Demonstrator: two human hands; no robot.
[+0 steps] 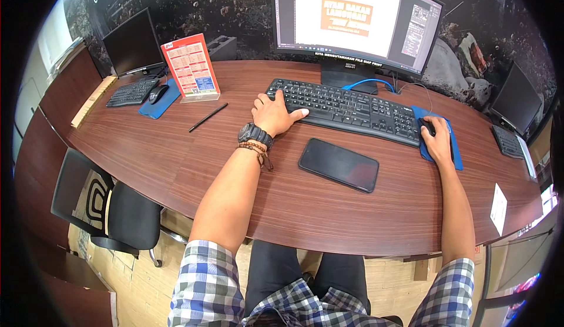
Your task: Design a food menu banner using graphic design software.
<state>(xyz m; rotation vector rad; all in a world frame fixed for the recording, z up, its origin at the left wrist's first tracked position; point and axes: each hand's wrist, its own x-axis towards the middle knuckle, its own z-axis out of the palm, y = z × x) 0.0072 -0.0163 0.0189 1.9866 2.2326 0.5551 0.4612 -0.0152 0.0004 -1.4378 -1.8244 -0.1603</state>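
Observation:
My left hand [274, 114] rests at the left end of a black keyboard [346, 110], fingers spread over its keys and thumb stretched along the front edge. A dark watch and beaded bracelets sit on that wrist. Over on the right, my right hand [437, 141] is wrapped round a black computer mouse [427, 127] on a blue mouse pad [457, 157]. Between my forearms a black smartphone [339, 165] lies face up with its screen dark. Behind the keyboard stands a curved monitor [358, 19], lit with a design window showing an orange block.
A red and white card in a clear stand [192, 66] is at the left, with a black pen [208, 117] before it. Farther left are another monitor [134, 42], keyboard and mouse. A white paper [498, 209] lies at the right edge. A black chair [126, 215] stands lower left.

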